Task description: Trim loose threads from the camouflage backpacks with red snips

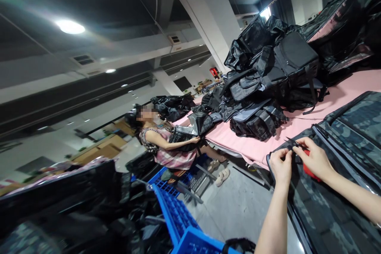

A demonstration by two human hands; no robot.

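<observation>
In the head view my right hand (317,160) is closed around a pair of scissors with dark blades (292,141) and a red handle (308,170). The blade tips point up and left, just above my left hand (281,165). With fingertips pinched together, that hand grips the dark edge of a camouflage bag (330,206). The bag lies spread out under both hands, with a zipper edge and grey piping along its side. Exactly what sits between my fingertips is too small to make out.
A pink-covered table (238,143) bears a tall heap of camouflage backpacks (268,67). Further off, a seated person (166,143) handles a dark bag. Blue plastic crates (178,214) and piled black bags (74,214) stand at lower left, beside grey floor (232,202).
</observation>
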